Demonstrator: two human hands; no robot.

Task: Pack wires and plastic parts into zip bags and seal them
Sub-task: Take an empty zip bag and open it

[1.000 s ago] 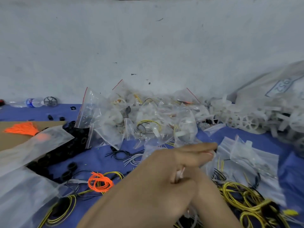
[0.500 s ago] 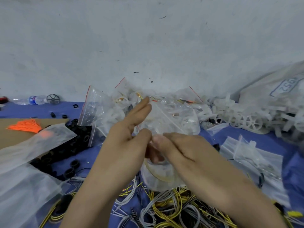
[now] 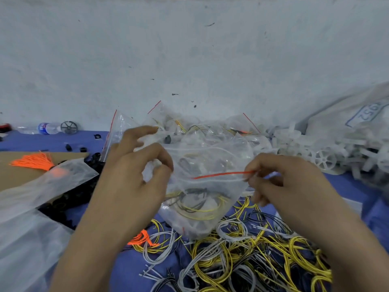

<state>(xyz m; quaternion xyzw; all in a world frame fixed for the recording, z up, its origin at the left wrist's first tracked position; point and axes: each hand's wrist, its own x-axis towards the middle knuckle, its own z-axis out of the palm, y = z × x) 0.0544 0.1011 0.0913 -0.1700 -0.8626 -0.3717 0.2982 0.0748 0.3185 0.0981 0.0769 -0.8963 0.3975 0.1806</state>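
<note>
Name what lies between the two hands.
In the head view, a clear zip bag holding wires hangs between left hand and right hand, each pinching one end of its mouth.

A pale wall point(image 3: 189, 49) with small dark marks stands at the back. The table point(image 3: 25, 142) has a blue top. A water bottle point(image 3: 42, 128) with a blue label lies on its side at the back left, close to the wall. A flat brown cardboard point(image 3: 21, 178) lies on the table's left side. A big white sack point(image 3: 345, 114) with blue numbers on it sits far right.
</note>
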